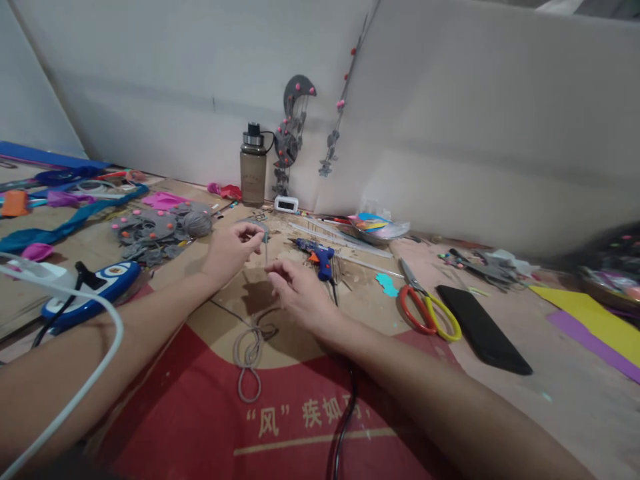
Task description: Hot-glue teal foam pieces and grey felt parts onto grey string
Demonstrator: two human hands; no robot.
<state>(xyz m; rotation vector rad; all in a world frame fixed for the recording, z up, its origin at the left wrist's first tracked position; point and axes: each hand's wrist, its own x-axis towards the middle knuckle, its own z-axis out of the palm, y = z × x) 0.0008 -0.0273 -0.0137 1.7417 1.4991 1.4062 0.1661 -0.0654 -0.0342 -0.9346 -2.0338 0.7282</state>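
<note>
My left hand [233, 250] is closed in a pinch above the cardboard, with a small blue-grey piece [266, 237] at its fingertips. From that piece a short thin grey strand [267, 253] runs down toward my right hand [297, 290]. My right thumb and forefinger are pinched together at its lower end. Beneath the hands, a loosely looped grey cord [249, 353] lies on the red and tan cardboard [200, 407]. Just beyond my right hand is a blue glue gun [324, 261].
Red-and-yellow scissors [427, 310] and a black phone [483, 327] lie at right. A bottle [253, 170] stands by the wall. At left are grey felt pieces [145, 227], a yarn ball [197, 220] and a blue power strip [100, 290]. A white cable [103, 373] crosses near my left arm.
</note>
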